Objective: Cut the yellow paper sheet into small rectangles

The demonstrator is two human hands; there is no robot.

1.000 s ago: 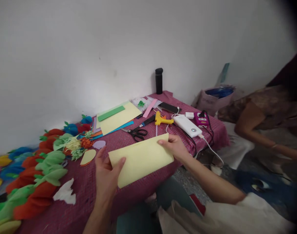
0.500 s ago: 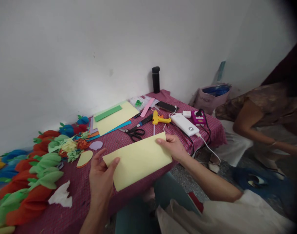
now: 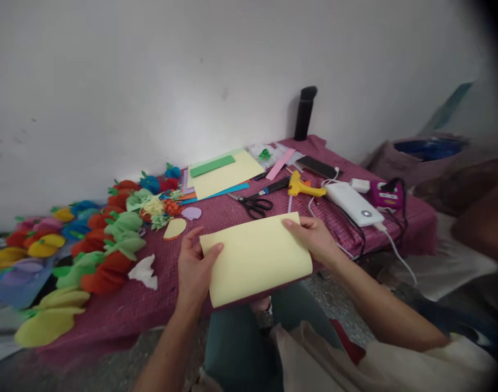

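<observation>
Both my hands hold a folded pale yellow paper sheet (image 3: 257, 257) over the near edge of a low table covered in a maroon cloth (image 3: 216, 218). My left hand (image 3: 194, 269) grips its left end with the thumb on top. My right hand (image 3: 314, 239) pinches its upper right corner. Just beyond the sheet lie black scissors (image 3: 253, 202), a yellow glue gun (image 3: 300, 188) and a stack of coloured paper sheets (image 3: 222, 174) with a green strip on top.
Paper flowers in orange, green, blue and yellow (image 3: 93, 239) crowd the table's left. A white power bank (image 3: 353, 202), phone (image 3: 318, 166), magenta device with cables (image 3: 386, 196) and black bottle (image 3: 305, 112) sit right and back. Another person's arm (image 3: 481, 223) is at far right.
The view has swung left and a little down, so the table sits further right in frame. My hands keep the same hold on the yellow sheet, now a little closer to me.
</observation>
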